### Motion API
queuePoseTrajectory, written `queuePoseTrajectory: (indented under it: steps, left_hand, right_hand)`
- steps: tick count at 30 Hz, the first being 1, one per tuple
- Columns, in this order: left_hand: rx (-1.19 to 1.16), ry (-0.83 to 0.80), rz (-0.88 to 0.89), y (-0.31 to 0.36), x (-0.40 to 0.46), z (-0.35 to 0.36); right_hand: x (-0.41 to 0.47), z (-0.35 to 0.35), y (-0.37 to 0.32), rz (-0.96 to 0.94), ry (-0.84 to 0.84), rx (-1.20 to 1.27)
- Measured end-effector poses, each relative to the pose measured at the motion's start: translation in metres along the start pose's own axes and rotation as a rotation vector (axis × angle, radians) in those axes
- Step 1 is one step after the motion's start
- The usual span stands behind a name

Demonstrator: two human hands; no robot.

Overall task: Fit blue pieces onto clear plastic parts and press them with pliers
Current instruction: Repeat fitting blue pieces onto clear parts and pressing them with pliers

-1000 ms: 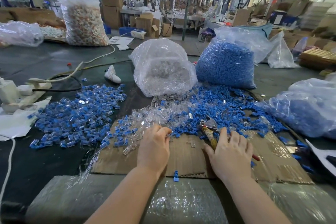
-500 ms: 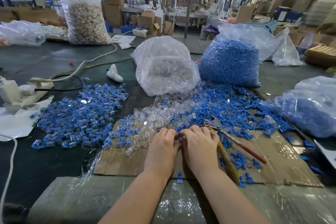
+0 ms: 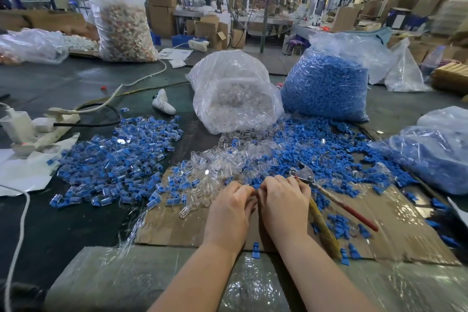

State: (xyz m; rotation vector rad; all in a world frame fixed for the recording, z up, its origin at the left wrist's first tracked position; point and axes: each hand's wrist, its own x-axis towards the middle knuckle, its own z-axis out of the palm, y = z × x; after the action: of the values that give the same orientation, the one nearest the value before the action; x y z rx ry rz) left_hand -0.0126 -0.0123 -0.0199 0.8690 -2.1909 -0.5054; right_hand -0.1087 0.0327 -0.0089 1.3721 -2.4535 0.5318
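The small part you are joining is hidden between your fingertips, so I cannot tell if the blue piece already sits on the clear one; it must lie where your left hand (image 3: pixel 229 213) and right hand (image 3: pixel 283 206) meet, knuckle to knuckle, fingers curled inward as if pinching something tiny. What each hand really grips I cannot see. Take the pliers (image 3: pixel 316 192) as your landmark: their metal head lies just beyond your right hand and touches its far edge, and the two handles run back toward you and to the right, one yellow, one red. So the long axis points away from you and slightly left, and your right hand is clearly the nearer one for taking them. I judge the fitting step is in progress and the pressing is not yet done. Left of the pliers lie the loose clear plastic parts (image 3: pixel 217 167), beyond and right of them the loose blue pieces (image 3: pixel 316 147), and far to the left the heap of assembled pieces (image 3: pixel 119 159). All of this rests on the cardboard sheet (image 3: pixel 395 230).
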Motion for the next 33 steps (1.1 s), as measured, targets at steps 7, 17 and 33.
queuePoseTrajectory:
  steps: [7, 17, 33]
  left_hand:
    - [-0.028, -0.048, -0.018, 0.001, 0.001, -0.003]
    - [-0.119, 0.009, -0.077, 0.001, 0.002, -0.006]
    - [-0.369, -0.011, -0.315, -0.005, 0.004, -0.009]
  right_hand:
    - [-0.02, -0.008, 0.006, -0.028, 0.217, 0.147]
    - [-0.026, -0.005, 0.006, 0.002, 0.201, 0.319]
    - [-0.025, -0.007, 0.006, -0.062, 0.191, 0.451]
